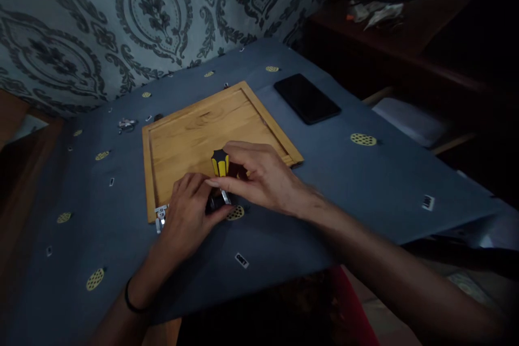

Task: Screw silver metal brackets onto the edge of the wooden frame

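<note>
A framed wooden panel (203, 130) lies on the blue patterned tablecloth (300, 227). Over its near edge my right hand (259, 173) has its fingers closed round a screwdriver with a black and yellow handle (220, 163), held upright. My left hand (190, 205) rests at the same edge, its thumb and fingers around a small metal and dark part (221, 201) under the screwdriver; the fingers partly hide it. A metal hinge (161, 218) sits at the panel's near left corner, beside my left hand.
Another metal hinge (127, 125) lies left of the panel, and a small dark object (158, 117) is by its far left edge. A black phone or tablet (307, 98) lies to the right. Behind the table hangs a patterned curtain (154, 5).
</note>
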Motion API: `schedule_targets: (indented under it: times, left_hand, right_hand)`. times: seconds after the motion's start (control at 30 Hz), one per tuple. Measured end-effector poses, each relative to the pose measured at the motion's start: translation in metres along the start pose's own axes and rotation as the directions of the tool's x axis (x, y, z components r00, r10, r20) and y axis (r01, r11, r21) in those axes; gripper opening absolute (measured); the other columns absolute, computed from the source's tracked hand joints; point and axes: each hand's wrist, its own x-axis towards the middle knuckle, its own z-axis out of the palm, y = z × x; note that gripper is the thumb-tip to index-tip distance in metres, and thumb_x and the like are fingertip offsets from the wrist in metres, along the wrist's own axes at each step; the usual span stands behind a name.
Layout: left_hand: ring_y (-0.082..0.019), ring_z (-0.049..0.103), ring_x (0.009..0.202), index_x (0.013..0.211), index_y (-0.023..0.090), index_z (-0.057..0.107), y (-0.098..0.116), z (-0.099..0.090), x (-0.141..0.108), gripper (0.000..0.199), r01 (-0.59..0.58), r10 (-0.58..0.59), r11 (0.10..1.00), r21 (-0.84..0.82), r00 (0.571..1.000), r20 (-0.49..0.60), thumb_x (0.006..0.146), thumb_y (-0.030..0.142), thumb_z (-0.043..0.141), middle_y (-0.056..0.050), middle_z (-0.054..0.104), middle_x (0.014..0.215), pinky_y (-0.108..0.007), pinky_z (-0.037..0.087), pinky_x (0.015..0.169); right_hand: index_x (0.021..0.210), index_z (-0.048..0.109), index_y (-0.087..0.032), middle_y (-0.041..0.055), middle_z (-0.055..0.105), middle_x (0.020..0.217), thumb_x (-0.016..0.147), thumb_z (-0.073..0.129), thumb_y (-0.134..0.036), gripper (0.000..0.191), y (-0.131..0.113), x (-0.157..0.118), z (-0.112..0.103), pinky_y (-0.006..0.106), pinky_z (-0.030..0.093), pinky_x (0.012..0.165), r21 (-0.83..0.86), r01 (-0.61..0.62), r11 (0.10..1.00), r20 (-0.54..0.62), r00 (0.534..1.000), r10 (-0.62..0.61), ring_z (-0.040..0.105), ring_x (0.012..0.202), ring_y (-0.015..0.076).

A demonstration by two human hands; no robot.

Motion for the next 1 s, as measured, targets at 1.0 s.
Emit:
schedule_targets:
  times: [1.0]
  left_hand:
    - [-0.026,0.06,0.094,0.108,0.018,0.059,-0.004,0.004,-0.002,0.033,-0.05,0.052,0.998,0.034,0.996,-0.068,0.088,0.04,0.073,-0.007,0.065,0.102,-0.041,0.05,0.081]
  right_hand:
    - [0.069,0.049,-0.017,-0.0038,0.047,0.07,0.093,0.068,-0.036,0.036,0.003,0.0,0.009,0.022,0.036,0.057,0.099,0.073,0.992,-0.077,0.995,-0.065,0.046,0.063,0.0083]
